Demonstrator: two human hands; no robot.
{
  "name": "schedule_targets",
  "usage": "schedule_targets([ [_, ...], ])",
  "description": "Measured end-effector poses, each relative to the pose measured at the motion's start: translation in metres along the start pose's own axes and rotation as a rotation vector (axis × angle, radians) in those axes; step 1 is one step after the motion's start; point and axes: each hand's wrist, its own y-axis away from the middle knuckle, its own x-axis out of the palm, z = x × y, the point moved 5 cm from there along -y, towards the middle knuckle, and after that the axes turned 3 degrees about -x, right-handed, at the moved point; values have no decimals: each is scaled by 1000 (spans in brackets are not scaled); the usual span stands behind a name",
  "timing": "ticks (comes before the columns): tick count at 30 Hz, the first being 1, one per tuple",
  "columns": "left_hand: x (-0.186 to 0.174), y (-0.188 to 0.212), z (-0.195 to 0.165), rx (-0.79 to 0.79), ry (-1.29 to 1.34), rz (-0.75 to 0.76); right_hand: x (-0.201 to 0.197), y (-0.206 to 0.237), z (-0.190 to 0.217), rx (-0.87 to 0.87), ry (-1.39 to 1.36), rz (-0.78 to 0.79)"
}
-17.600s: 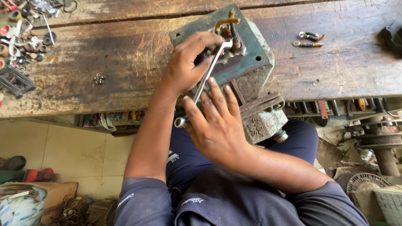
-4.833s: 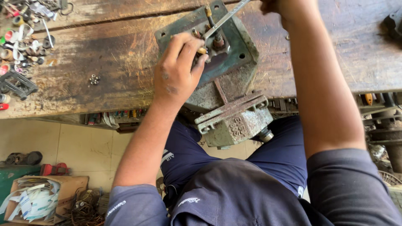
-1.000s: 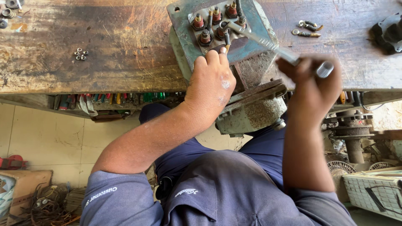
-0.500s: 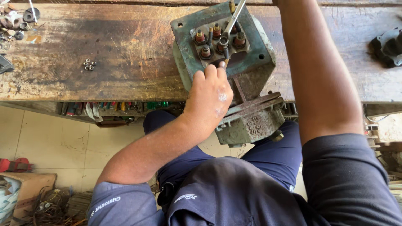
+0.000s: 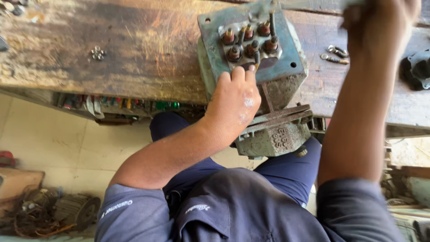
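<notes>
A worn green electric motor (image 5: 273, 139) lies on the wooden bench's (image 5: 148, 58) near edge, over my lap. Its open terminal box (image 5: 251, 42) faces up, showing several rusty studs and dark wires. My left hand (image 5: 235, 96) clamps the near side of the box, fingertips at the edge of the terminal block. My right hand (image 5: 380, 22) is blurred at the top right. It grips a metal wrench (image 5: 309, 4) whose far end reaches the back of the terminal box.
A small cluster of nuts (image 5: 97, 53) lies on the bench to the left. Two metal lugs (image 5: 333, 53) and a black casting (image 5: 416, 69) sit to the right. Tools fill a shelf (image 5: 116, 104) under the bench. An old motor (image 5: 74, 210) sits on the floor.
My right hand swung the wrench from the right side of the motor up to the far edge of the terminal box. The left hand stayed on the box.
</notes>
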Motion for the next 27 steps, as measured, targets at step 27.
schedule_targets([
  [27, 5, 2, 0, -61, 133, -79, 5, 240, 1, -597, 1154, 584],
])
